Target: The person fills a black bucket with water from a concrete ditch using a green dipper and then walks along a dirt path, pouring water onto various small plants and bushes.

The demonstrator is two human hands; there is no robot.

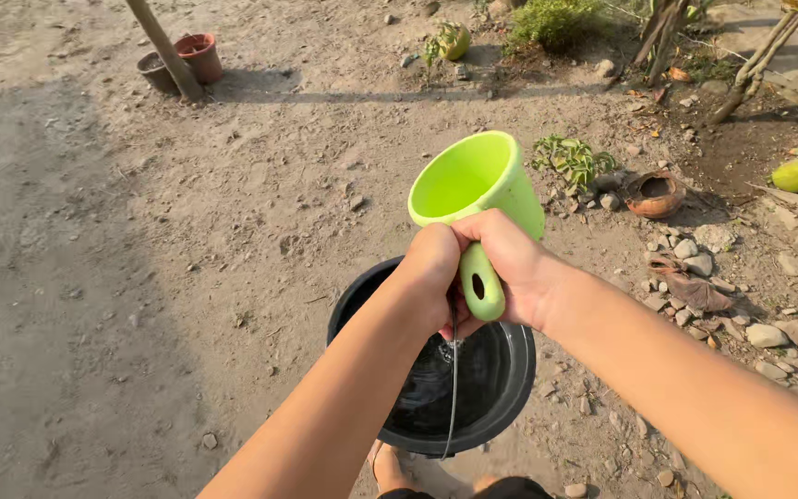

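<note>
I see my right hand [519, 268] closed around the handle of the green scoop [475, 185], which is tilted with its mouth away from me above the black bucket [510, 388], so drips fall back inside. My left hand [431, 268] is closed beside it, probably on the bucket's thin wire handle, but the fingers are hidden; the water inside is hard to see.

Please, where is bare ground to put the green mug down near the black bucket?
Bare dirt lies left of the black bucket, stretching toward the two clay pots by the pole. Right of the bucket it is crowded: stones, a broken pot, small plants.
</note>
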